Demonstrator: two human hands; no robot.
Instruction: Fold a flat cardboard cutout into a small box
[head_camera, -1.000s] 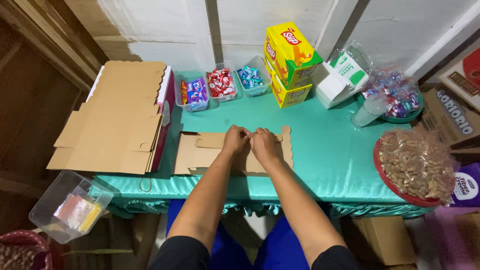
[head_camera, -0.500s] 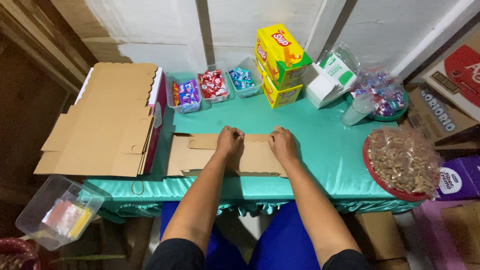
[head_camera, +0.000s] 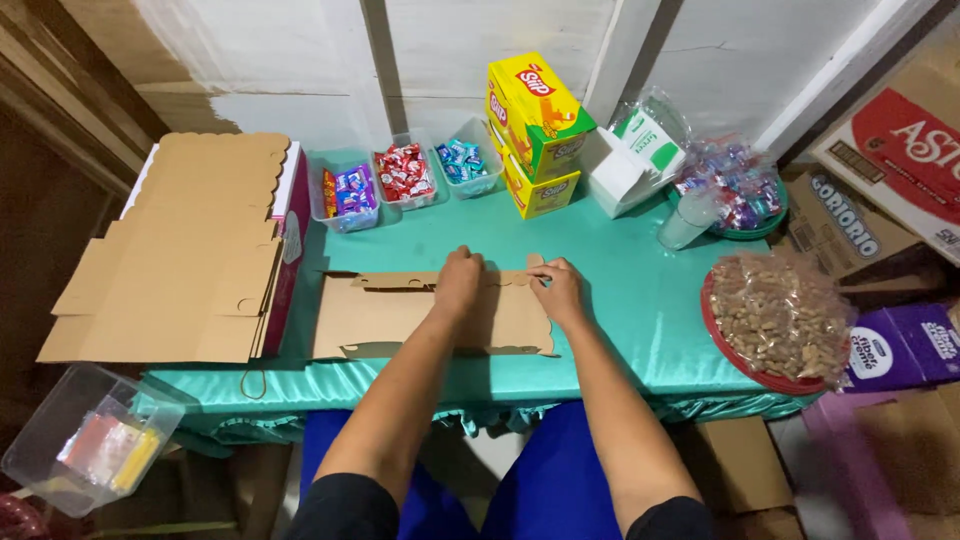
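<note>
Left hand (head_camera: 459, 281) curled, pressing flat cardboard (head_camera: 400, 322). Right hand (head_camera: 560, 290) pinching its top edge. Keep card flat on table (head_camera: 640, 300); fold slow, straight along crease.

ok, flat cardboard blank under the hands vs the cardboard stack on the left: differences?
The flat brown cardboard blank is a single sheet; the stack of brown cardboard blanks holds several. The single blank lies mid-table under the left hand and right hand; the stack sits untouched at the table's left end, overhanging it. Both are brown, unfolded, with scalloped edges.
</note>
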